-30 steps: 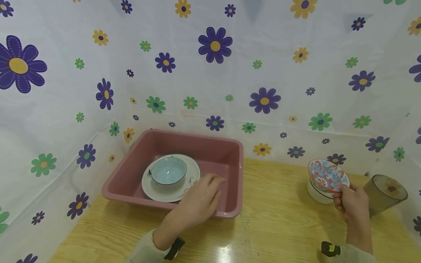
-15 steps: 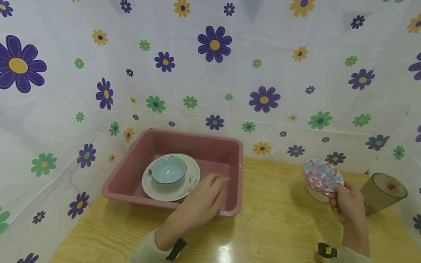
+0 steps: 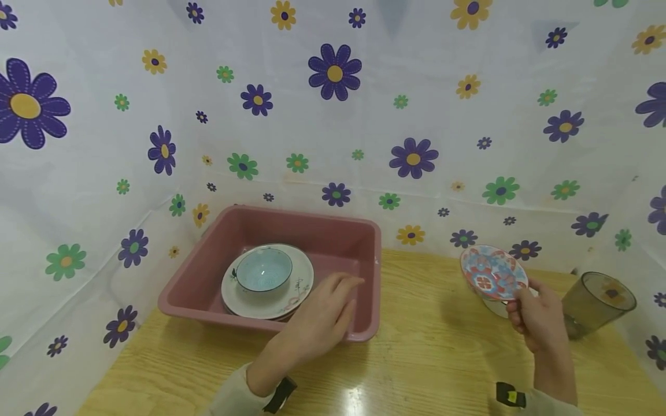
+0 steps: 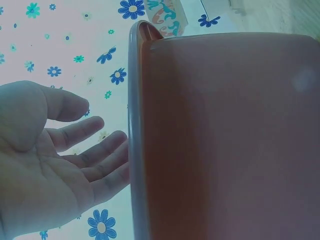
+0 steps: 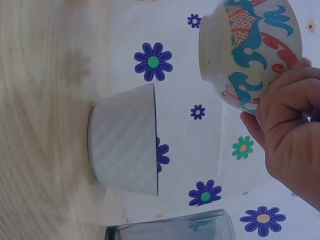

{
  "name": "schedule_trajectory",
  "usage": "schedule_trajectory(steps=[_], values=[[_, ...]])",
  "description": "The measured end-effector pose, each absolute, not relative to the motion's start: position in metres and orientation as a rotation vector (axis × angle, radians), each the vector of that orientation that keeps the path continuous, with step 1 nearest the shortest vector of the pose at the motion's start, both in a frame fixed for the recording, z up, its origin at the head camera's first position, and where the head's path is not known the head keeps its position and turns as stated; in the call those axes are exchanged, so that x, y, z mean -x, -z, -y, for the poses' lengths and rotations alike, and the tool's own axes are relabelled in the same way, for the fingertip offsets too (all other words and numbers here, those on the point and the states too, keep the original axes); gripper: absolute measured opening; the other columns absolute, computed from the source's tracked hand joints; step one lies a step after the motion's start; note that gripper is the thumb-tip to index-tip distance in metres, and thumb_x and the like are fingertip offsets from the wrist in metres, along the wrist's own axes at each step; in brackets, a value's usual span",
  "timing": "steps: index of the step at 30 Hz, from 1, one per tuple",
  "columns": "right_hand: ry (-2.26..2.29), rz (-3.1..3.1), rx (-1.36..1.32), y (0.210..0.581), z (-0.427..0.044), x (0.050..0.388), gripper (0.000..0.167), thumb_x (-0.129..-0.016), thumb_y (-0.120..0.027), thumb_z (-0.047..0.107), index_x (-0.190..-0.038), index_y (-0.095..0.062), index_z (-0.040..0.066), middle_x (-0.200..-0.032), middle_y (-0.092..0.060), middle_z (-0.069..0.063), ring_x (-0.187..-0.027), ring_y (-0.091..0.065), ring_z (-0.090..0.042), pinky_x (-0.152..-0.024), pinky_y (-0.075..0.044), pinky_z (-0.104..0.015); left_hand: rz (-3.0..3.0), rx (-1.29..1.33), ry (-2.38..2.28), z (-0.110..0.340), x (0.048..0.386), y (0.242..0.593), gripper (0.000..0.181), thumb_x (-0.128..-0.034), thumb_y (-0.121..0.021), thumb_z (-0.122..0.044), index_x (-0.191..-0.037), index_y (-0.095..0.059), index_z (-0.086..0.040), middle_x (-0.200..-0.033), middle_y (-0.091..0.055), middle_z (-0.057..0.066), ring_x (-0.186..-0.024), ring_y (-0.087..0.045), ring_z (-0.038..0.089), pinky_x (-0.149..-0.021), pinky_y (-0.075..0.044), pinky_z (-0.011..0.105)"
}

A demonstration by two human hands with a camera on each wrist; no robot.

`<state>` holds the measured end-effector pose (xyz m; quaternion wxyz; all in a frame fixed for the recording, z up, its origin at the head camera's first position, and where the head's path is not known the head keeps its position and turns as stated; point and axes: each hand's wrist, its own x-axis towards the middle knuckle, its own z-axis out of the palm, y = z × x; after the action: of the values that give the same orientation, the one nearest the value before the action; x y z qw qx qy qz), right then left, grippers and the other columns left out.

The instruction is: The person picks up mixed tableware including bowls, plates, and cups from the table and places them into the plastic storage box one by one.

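A red-and-blue patterned bowl (image 3: 491, 271) is pinched at its rim by my right hand (image 3: 541, 315). In the right wrist view the patterned bowl (image 5: 260, 50) hangs in the air, apart from a white textured bowl (image 5: 125, 140) standing on the table. Over the near right part of a pink basin (image 3: 378, 271) my left hand (image 3: 325, 312) is held with relaxed fingers and nothing in it. Inside the basin a light blue bowl (image 3: 263, 270) sits on a white plate (image 3: 250, 303) with a floral design; another plate edge shows beneath.
A tall smoky glass (image 3: 598, 303) stands on the wooden table (image 3: 426, 358) just right of my right hand. Behind the table hangs a white flowered sheet (image 3: 291, 127), which also closes off the left side.
My right hand has lifted the patterned bowl off the white bowl and moved it to the left. The left hand has stayed nearly in place over the basin.
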<state>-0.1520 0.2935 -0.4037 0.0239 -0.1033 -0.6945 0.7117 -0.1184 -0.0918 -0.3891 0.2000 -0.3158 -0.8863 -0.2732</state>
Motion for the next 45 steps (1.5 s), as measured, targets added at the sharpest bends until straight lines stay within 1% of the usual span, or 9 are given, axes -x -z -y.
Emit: schedule_trajectory(steps=[6, 12, 17, 24, 29, 36, 40, 45], values=[[-2.211, 2.189, 0.227, 0.398, -0.286, 0.149, 0.066, -0.102, -0.032, 0.008, -0.153, 0.006, -0.009, -0.057, -0.055, 0.004, -0.041, -0.043, -0.004, -0.034, -0.033, -0.020, 2.535, 0.855, 0.829, 0.085, 0.120, 0.388, 0.035, -0.0965, -0.059, -0.009, -0.131, -0.056, -0.007, -0.125, -0.058, 0.012, -0.115, -0.057, 0.024, -0.098, -0.051, 0.038], [-2.201, 2.229, 0.159, 0.393, -0.277, 0.148, 0.065, -0.103, -0.033, 0.009, -0.154, 0.004, -0.008, -0.059, -0.054, 0.005, -0.042, -0.043, -0.003, -0.035, -0.034, -0.019, 2.591, 0.831, 0.853, 0.080, 0.119, 0.385, 0.036, -0.0976, -0.057, -0.010, -0.133, -0.054, -0.009, -0.130, -0.056, 0.011, -0.119, -0.056, 0.024, -0.101, -0.050, 0.038], [-2.154, 2.273, 0.166, 0.390, -0.271, 0.146, 0.062, -0.103, -0.036, 0.009, -0.154, -0.003, -0.006, -0.059, -0.055, 0.005, -0.043, -0.044, -0.004, -0.035, -0.034, -0.020, 2.597, 0.830, 0.855, 0.080, 0.119, 0.382, 0.036, -0.0981, -0.057, -0.010, -0.134, -0.054, -0.009, -0.131, -0.056, 0.011, -0.119, -0.055, 0.023, -0.101, -0.050, 0.038], [-2.100, 2.338, 0.112, 0.383, -0.262, 0.141, 0.053, -0.103, -0.036, 0.008, -0.150, -0.013, -0.004, -0.058, -0.055, 0.005, -0.041, -0.043, -0.004, -0.034, -0.035, -0.019, 2.597, 0.843, 0.847, 0.078, 0.122, 0.381, 0.037, -0.0989, -0.056, -0.012, -0.136, -0.052, -0.008, -0.131, -0.055, 0.011, -0.121, -0.055, 0.023, -0.102, -0.049, 0.038], [-2.112, 2.363, 0.100, 0.379, -0.254, 0.139, 0.054, -0.104, -0.036, 0.010, -0.150, -0.013, -0.004, -0.059, -0.054, 0.006, -0.041, -0.043, -0.004, -0.035, -0.034, -0.018, 2.581, 0.864, 0.822, 0.077, 0.123, 0.382, 0.037, -0.0984, -0.056, -0.012, -0.135, -0.052, -0.007, -0.129, -0.056, 0.011, -0.120, -0.056, 0.024, -0.101, -0.049, 0.038], [-2.082, 2.415, 0.030, 0.377, -0.248, 0.136, 0.054, -0.104, -0.036, 0.010, -0.150, -0.011, -0.006, -0.056, -0.054, 0.006, -0.039, -0.043, -0.005, -0.034, -0.033, -0.019, 2.544, 0.892, 0.850, 0.076, 0.125, 0.381, 0.038, -0.0986, -0.055, -0.011, -0.136, -0.051, -0.004, -0.130, -0.056, 0.014, -0.124, -0.054, 0.027, -0.105, -0.046, 0.040], [-2.089, 2.422, -0.008, 0.375, -0.245, 0.133, 0.055, -0.105, -0.036, 0.011, -0.150, -0.011, -0.006, -0.056, -0.054, 0.006, -0.039, -0.043, -0.005, -0.034, -0.033, -0.019, 2.545, 0.884, 0.889, 0.074, 0.125, 0.380, 0.041, -0.0986, -0.055, -0.011, -0.139, -0.050, -0.004, -0.133, -0.055, 0.015, -0.128, -0.051, 0.030, -0.108, -0.043, 0.042], [-2.138, 2.394, -0.067, 0.372, -0.243, 0.128, 0.055, -0.106, -0.037, 0.014, -0.150, -0.010, -0.005, -0.056, -0.054, 0.006, -0.038, -0.043, -0.005, -0.033, -0.033, -0.019, 2.579, 0.853, 0.929, 0.072, 0.125, 0.380, 0.045, -0.0996, -0.054, -0.014, -0.143, -0.045, -0.006, -0.138, -0.052, 0.014, -0.136, -0.045, 0.030, -0.112, -0.039, 0.044]])
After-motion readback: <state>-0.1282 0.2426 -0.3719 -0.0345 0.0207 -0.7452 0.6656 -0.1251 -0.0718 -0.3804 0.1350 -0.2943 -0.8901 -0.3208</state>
